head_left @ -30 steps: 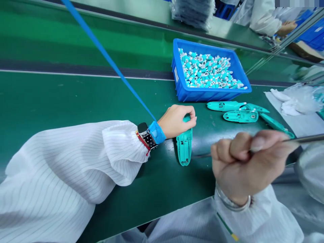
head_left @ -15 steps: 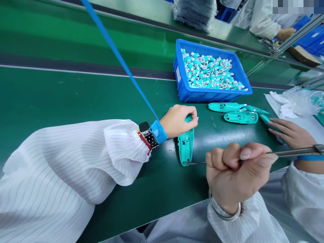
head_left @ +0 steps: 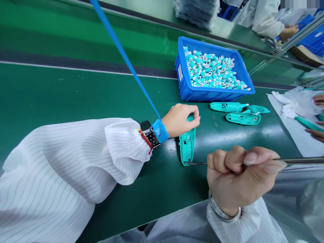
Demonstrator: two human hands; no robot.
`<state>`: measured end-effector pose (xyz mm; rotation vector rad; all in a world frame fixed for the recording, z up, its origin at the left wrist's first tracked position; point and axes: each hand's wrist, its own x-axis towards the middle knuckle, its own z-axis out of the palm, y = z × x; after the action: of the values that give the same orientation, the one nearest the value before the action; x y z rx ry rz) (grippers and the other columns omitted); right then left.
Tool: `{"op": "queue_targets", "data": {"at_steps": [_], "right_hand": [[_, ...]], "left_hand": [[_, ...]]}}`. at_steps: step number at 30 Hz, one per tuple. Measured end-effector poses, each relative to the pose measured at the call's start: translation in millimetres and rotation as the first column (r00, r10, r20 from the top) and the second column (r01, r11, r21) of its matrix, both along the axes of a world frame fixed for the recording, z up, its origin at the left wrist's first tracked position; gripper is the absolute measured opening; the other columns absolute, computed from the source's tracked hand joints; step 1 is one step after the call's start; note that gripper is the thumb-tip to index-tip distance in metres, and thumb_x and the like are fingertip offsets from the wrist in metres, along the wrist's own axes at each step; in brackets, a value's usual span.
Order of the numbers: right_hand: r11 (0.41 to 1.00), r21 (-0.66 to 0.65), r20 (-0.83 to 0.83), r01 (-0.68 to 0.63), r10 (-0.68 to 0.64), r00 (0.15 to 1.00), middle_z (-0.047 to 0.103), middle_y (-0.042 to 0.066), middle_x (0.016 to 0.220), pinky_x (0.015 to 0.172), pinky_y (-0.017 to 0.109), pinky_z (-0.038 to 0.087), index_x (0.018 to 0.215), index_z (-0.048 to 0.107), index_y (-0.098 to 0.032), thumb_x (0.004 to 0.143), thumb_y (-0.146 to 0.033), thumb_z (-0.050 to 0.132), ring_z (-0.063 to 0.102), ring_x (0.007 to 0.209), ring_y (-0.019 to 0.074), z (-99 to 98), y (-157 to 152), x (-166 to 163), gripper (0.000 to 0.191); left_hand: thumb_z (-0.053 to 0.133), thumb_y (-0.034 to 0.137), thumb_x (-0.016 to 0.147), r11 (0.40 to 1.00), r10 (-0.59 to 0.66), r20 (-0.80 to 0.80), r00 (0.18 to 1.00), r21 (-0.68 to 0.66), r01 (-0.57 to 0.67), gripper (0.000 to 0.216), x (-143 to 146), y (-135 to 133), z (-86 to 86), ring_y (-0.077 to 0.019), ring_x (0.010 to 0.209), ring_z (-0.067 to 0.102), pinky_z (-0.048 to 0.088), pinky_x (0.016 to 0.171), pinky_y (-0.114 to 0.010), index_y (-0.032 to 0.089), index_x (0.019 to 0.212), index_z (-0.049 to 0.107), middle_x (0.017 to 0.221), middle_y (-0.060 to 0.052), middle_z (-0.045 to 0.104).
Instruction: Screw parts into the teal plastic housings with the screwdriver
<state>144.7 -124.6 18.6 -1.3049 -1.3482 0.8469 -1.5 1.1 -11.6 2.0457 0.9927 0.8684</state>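
Observation:
A turquoise plastic housing half (head_left: 187, 145) lies on the green worktop, its open inside facing up and its narrow end toward me. My left hand (head_left: 181, 118) is closed around its far end, with fingertips curled over it. In my right hand (head_left: 243, 175), closed in a fist, are slim metal tweezers (head_left: 197, 163). Their tip touches the near end of the housing half, inside its rim. What the tip grips there, if anything, is too small to make out. The tweezers' rear end sticks out to the right past my thumb.
Behind my hands stands a blue bin (head_left: 217, 96) full of small turquoise-and-white parts. Several more turquoise housings (head_left: 243, 118) lie right of it. A co-worker's hand (head_left: 316, 133) holds a turquoise housing at the right edge, near a plastic bag (head_left: 303, 99). A blue wrist strap (head_left: 126, 60) runs up from my left wrist.
The co-worker's hand has moved right with a turquoise housing, away from the group of housings. My hands keep nearly the same pose, and the tweezers' rear end has dipped slightly.

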Motion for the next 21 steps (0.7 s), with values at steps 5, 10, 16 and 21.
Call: {"op": "queue_targets", "data": {"at_steps": [5,10,16,21], "right_hand": [[0.934,0.207,-0.049,0.291,-0.287,0.957,0.016,-0.006,0.05,0.034,0.023,0.015,0.082,0.048,-0.035,0.093,-0.045,0.024,0.01,0.035,0.0083,10.0,3,-54,0.028],[0.912,0.325,-0.234,0.249,-0.178,0.956,0.016,-0.007,0.051,0.034,0.02,0.017,0.074,0.042,-0.026,0.094,-0.034,0.031,0.013,0.036,0.0071,6.2,6,-64,0.024],[0.948,0.309,-0.387,0.076,0.053,0.921,0.02,-0.007,0.053,0.037,0.019,0.022,0.076,0.045,-0.024,0.093,-0.035,0.036,0.019,0.038,0.0057,-0.8,14,-61,0.022],[0.943,0.309,-0.31,0.122,-0.021,0.95,0.02,-0.008,0.053,0.039,0.02,0.024,0.08,0.043,-0.024,0.093,-0.034,0.034,0.021,0.038,0.0067,15.2,42,-39,0.018]], "left_hand": [[0.052,0.022,0.077,1.0,0.005,0.001,1.0,-0.003,-0.005,0.012,1,-1,0.6,-0.0119,0.071,0.058,0.038,0.067,-0.023,0.015,0.07,0.06,0.074,0.001,0.066],[0.051,0.022,0.077,1.0,0.005,-0.003,1.0,-0.006,-0.005,0.012,0,-1,0.5,-0.0126,0.073,0.058,0.038,0.07,-0.024,0.016,0.071,0.059,0.076,0.001,0.066],[0.05,0.025,0.078,1.0,-0.012,-0.01,1.0,0.014,0.013,0.015,0,6,-5.0,-0.0117,0.071,0.056,0.038,0.07,-0.023,0.015,0.071,0.059,0.074,0.0,0.064],[0.05,0.037,0.082,0.999,-0.045,0.01,0.999,-0.021,0.045,0.026,0,11,-9.1,-0.0118,0.07,0.054,0.038,0.068,-0.023,0.015,0.074,0.061,0.073,0.001,0.063]]}}
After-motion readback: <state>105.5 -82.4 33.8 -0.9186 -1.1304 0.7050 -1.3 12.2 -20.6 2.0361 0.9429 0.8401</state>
